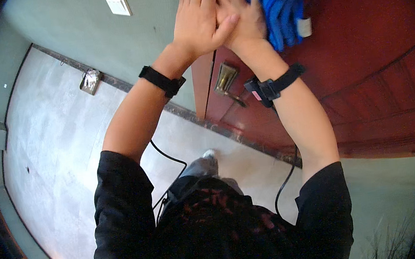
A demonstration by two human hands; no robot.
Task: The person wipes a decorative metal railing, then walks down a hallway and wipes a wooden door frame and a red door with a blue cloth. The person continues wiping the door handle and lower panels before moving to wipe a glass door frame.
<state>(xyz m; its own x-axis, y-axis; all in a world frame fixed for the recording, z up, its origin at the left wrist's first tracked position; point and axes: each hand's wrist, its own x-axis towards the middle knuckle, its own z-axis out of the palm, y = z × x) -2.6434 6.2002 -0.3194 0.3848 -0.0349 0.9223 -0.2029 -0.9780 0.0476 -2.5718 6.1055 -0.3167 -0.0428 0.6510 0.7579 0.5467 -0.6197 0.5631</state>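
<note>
My left hand point(200, 20) is raised at the top of the head view, fingers stretched, its palm side overlapping my right hand point(243, 19). Blue cloth point(282, 11) with a small white tag hangs right beside and behind my right hand, against a dark red door point(370, 86). Whether the fingers of my right hand touch or hold the cloth is hard to tell. Below the hands a brass-coloured door handle point(226, 79) is fixed to the door. Each wrist wears a black strap.
A white wall switch point(117, 4) is on the grey-green wall left of the door. A dustpan-like tray point(90, 81) with whitish contents lies on the pale floor by the skirting. Black cables point(170, 157) hang beside my body. Dry branches point(397, 234) stand at lower right.
</note>
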